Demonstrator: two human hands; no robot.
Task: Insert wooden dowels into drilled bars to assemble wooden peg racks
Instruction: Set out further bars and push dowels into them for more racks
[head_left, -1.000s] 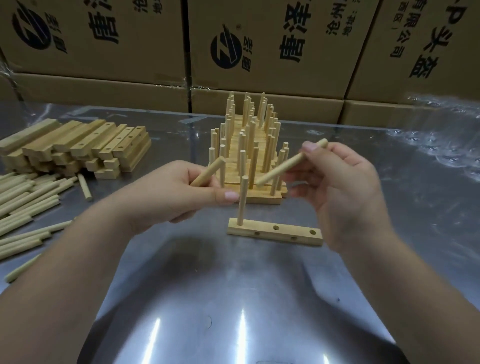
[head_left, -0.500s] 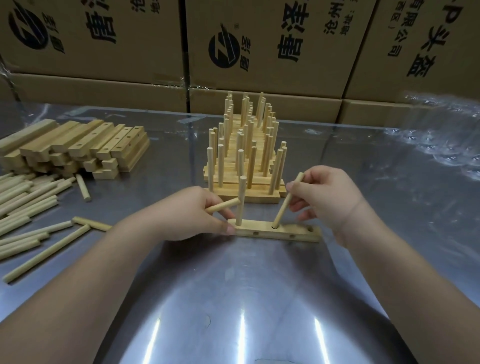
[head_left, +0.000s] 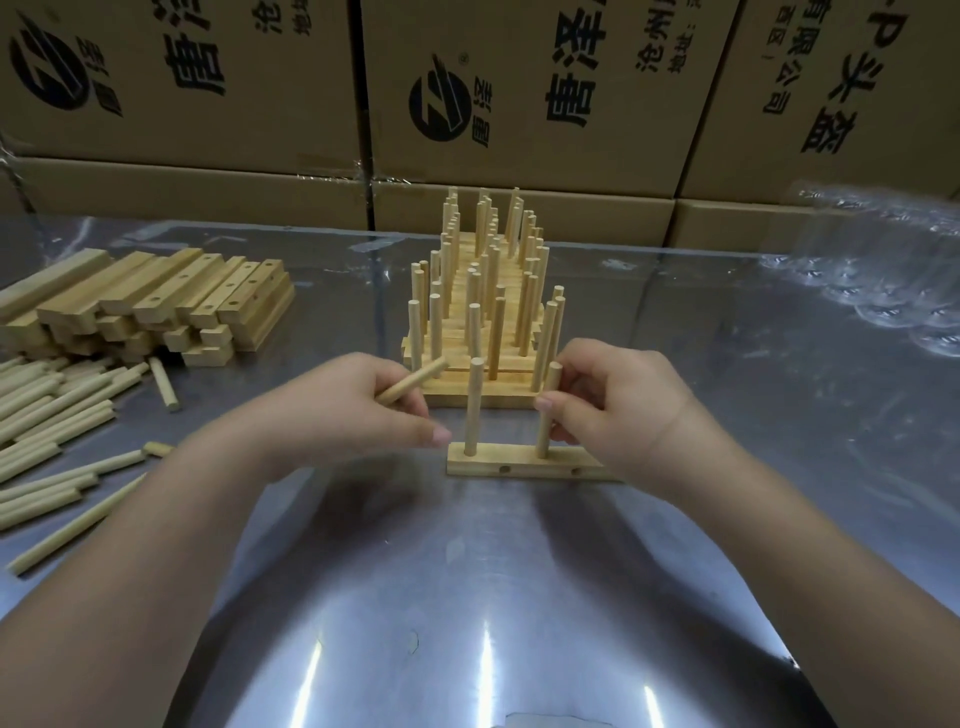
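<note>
Two dowels stand upright in the drilled bar (head_left: 524, 465), which lies flat on the counter (head_left: 467, 597). The left dowel (head_left: 474, 405) sits in the hole at the bar's left end, and nothing touches it. The right dowel (head_left: 544, 439) stands further along the bar, and my right grip (head_left: 618, 410) pinches it partway up; that hand also hides the bar's right end. My left grip (head_left: 358, 410) hovers just left of the bar, fingers curled round a spare dowel (head_left: 413, 387) that slants up toward the bar. Two open holes show on the bar's near face. Just behind the bar stands a stack of finished racks (head_left: 483, 312). Well to the bar's left lie a pile of drilled bars (head_left: 156, 301) and loose dowels (head_left: 52, 415). Cardboard boxes (head_left: 519, 88) line the wall behind.
</note>
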